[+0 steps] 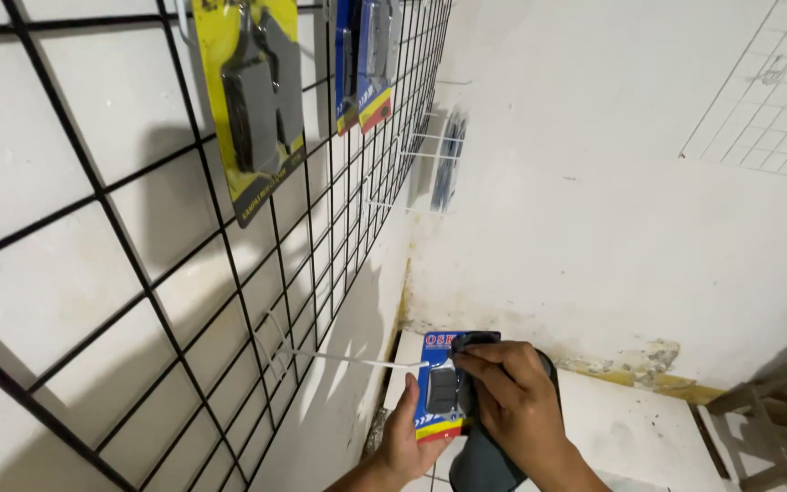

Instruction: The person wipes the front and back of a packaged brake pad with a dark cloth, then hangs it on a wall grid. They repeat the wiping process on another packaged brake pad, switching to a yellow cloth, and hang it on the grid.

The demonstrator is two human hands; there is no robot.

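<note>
Holding a blue blister pack [439,387] low beside the wall, the left hand [404,444] grips its lower edge from below. The pack has a red and yellow stripe at the bottom and a dark grey part under clear plastic. The right hand [512,392] pinches a dark cloth [485,456] against its top. A white hook [348,358] from the black wire grid [138,264] reaches the pack.

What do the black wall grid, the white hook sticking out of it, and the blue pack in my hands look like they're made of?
Black grid: probably coated steel wire, with thin straight bars and a dull sheen.
White hook: likely painted or plastic-coated wire, slim and rigid.
Blue pack: seemingly glossy printed card, perhaps with a clear blister over dark parts; left hand holds it, right hand pinches its top.
</note>
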